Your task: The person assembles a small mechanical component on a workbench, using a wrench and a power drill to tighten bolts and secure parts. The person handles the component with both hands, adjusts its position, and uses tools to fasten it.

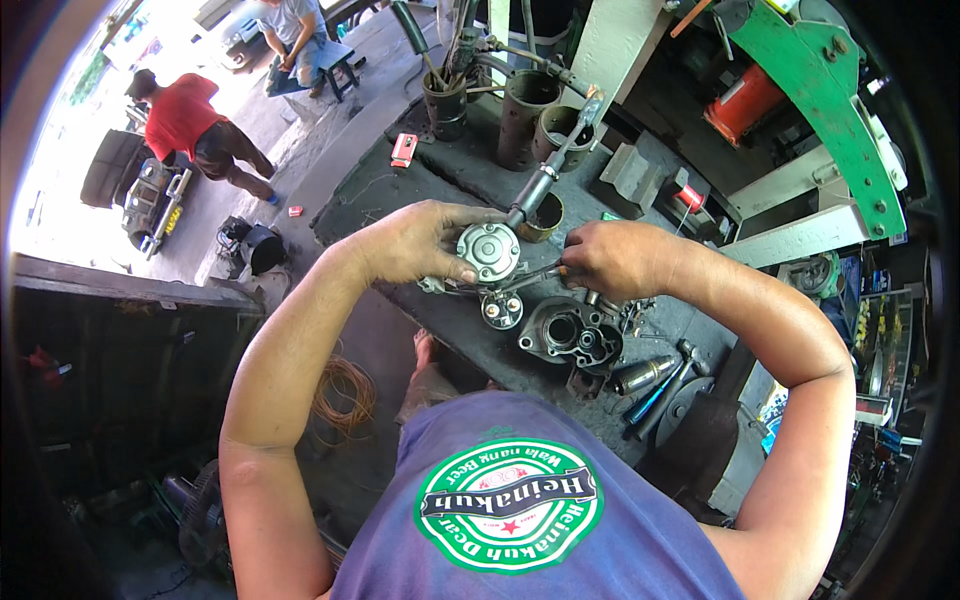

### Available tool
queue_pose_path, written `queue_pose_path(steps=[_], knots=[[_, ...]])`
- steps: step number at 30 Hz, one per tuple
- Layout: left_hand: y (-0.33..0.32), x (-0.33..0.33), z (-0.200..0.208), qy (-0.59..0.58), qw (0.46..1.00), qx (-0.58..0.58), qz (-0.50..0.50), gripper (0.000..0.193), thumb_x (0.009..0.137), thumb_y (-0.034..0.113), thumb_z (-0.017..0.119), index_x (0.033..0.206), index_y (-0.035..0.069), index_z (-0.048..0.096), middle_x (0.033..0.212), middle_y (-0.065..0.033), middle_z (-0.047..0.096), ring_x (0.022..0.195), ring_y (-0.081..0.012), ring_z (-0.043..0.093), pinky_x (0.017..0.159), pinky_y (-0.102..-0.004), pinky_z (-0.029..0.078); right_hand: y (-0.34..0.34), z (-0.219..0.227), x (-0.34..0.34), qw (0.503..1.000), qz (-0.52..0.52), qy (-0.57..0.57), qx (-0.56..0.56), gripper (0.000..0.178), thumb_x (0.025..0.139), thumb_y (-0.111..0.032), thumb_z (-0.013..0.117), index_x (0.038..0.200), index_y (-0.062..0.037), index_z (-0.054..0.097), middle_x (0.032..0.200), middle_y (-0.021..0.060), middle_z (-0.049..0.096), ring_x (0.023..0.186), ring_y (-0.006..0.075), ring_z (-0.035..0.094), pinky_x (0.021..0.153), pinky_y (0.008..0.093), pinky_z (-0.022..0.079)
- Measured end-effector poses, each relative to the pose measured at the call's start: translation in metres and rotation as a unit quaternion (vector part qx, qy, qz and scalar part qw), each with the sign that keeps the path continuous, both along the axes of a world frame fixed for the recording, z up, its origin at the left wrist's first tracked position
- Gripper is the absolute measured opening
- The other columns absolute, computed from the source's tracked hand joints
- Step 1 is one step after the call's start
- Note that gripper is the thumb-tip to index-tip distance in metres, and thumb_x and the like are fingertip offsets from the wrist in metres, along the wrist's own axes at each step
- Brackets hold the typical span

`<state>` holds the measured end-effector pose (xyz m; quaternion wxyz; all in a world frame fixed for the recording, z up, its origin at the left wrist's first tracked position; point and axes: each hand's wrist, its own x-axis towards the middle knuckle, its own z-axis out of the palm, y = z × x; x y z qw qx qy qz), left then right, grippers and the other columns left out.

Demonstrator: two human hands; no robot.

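My left hand [430,243] is wrapped round the side of a starter motor, its round silver end cap [488,252] facing up. Below the cap sits the smaller solenoid [502,310] with copper-coloured terminals. My right hand [615,260] is closed on a slim metal tool [541,274], whose tip reaches toward the gap between cap and solenoid; its exact kind I cannot make out. Just under my right hand lies a cast metal housing [570,335] with round openings. A cylindrical metal part [645,374] rests to its right.
A hammer [686,352] and a blue-handled screwdriver [650,402] lie at the bench's right. Metal cans [527,118] and a tool-filled pot [446,105] stand at the back. A green frame [815,95] rises at right. A person in red [185,115] stands outside.
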<state>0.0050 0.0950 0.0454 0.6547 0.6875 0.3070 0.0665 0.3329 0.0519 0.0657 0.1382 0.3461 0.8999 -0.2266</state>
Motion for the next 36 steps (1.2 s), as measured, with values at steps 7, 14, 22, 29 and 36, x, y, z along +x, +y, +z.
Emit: queue_pose_path(steps=[7,14,22,29,36], knots=[[0.002,0.0,0.003,0.01,1.0,-0.002,-0.009,0.099,0.085,0.005,0.095,0.17,-0.001,0.045,0.15,-0.0127,0.072,0.137,-0.0192,0.067,0.121,-0.0386,0.051,0.002,0.004,-0.004,0.998,0.036,0.012,0.047,0.024,0.104,-0.029,0.072,0.115,-0.0078,0.078,0.118,0.0154,0.07,0.12,0.0371,0.07,0.098,0.0516,0.061],[0.003,-0.001,-0.005,-0.002,1.0,-0.011,-0.002,0.098,0.086,0.005,0.095,0.17,-0.001,0.045,0.15,-0.0118,0.071,0.136,-0.0196,0.067,0.12,-0.0391,0.053,-0.016,-0.001,0.055,0.992,-0.116,-0.009,0.041,0.03,0.103,-0.033,0.077,0.121,-0.0085,0.079,0.117,0.0176,0.071,0.115,0.0406,0.072,0.098,0.0543,0.06],[0.019,-0.008,-0.016,-0.049,0.997,-0.034,-0.056,0.095,0.096,0.02,0.092,0.172,-0.002,0.04,0.151,-0.0117,0.069,0.137,-0.0191,0.065,0.118,-0.038,0.054,-0.113,-0.105,0.14,0.871,-0.422,-0.25,-0.005,0.033,0.104,-0.031,0.069,0.109,-0.0022,0.085,0.114,0.0242,0.082,0.111,0.0433,0.079,0.099,0.0536,0.062],[0.036,-0.01,-0.03,-0.083,0.99,-0.048,-0.106,0.096,0.097,0.026,0.092,0.172,-0.005,0.039,0.155,-0.0148,0.065,0.14,-0.0231,0.064,0.119,-0.0402,0.054,-0.166,-0.141,0.101,0.766,-0.581,-0.273,-0.006,0.035,0.096,-0.022,0.073,0.123,-0.0025,0.082,0.127,0.0253,0.079,0.122,0.0435,0.075,0.104,0.0499,0.061],[0.037,-0.014,-0.051,-0.119,0.99,-0.016,-0.079,0.083,0.097,0.014,0.091,0.165,-0.006,0.047,0.154,-0.0212,0.066,0.139,-0.0268,0.067,0.118,-0.0412,0.056,-0.181,-0.075,-0.061,0.656,-0.695,0.041,0.29,0.046,0.096,-0.021,0.084,0.136,-0.0034,0.071,0.13,0.023,0.074,0.121,0.0411,0.073,0.104,0.0521,0.059]])
